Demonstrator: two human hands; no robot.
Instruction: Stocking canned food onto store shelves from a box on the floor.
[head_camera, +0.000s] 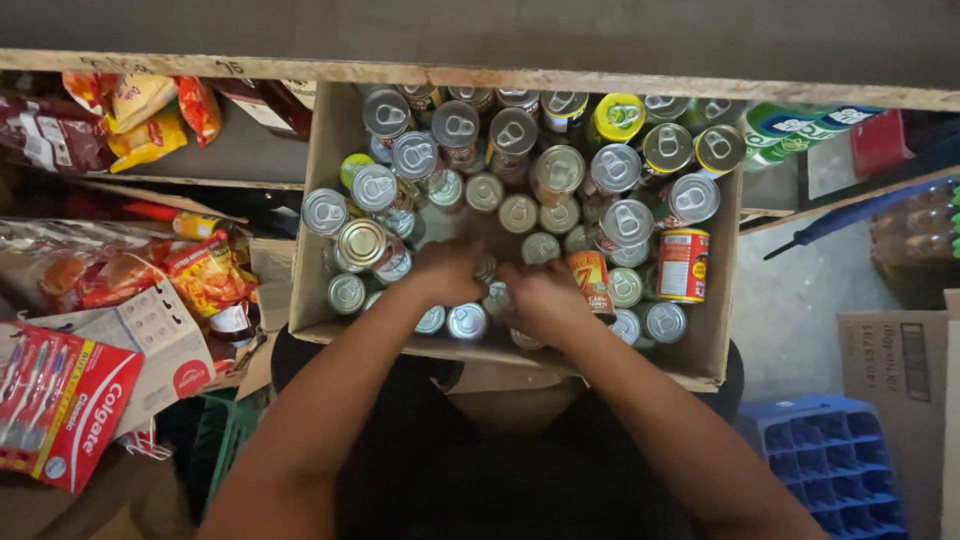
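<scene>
A cardboard box (318, 200) full of several tin cans with ring-pull lids rests on my lap. My left hand (447, 272) reaches into the middle of the box, fingers curled down among the cans. My right hand (540, 298) sits beside it, fingers also buried between cans, next to an orange-labelled can (592, 280) lying tilted. A red-labelled can (684, 265) lies on its side at the box's right. What either hand grips is hidden by the hands themselves.
Snack packets (140, 110) lie on a shelf at upper left. A red toothpaste carton (70, 410) and a white box (160, 340) sit at left. A blue plastic crate (835, 465) and a brown carton (905, 390) stand at right. A wooden shelf edge (500, 75) runs overhead.
</scene>
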